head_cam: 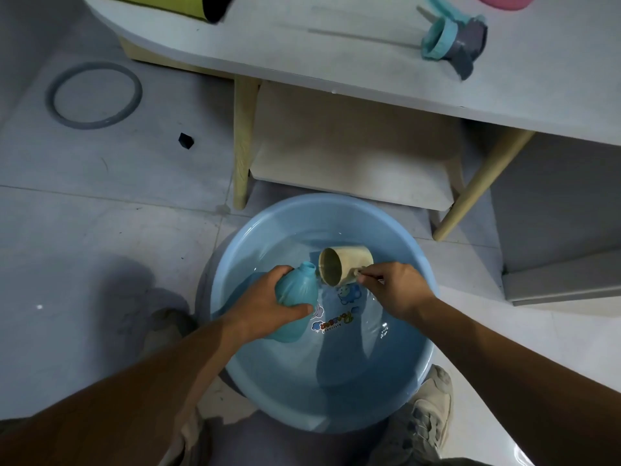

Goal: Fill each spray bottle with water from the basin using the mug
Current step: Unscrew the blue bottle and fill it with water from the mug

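Observation:
A light blue basin [396, 237] holding water sits on the floor between my feet. My left hand [265, 302] grips a teal spray bottle [299, 290] with no cap, held tilted over the water with its open neck pointing toward the mug. My right hand [393, 290] pinches the handle of a beige mug [346, 264], tipped on its side with its mouth right at the bottle's neck. On the table above lies a teal and grey spray head [453, 38] with its thin tube.
A white table [336, 52] with wooden legs and a lower shelf [353, 156] stands just behind the basin. A grey ring [53, 95] and a small black piece [185, 140] lie on the tiled floor at left. A grey cabinet [564, 213] stands right. A pink container edge [504, 0] shows top right.

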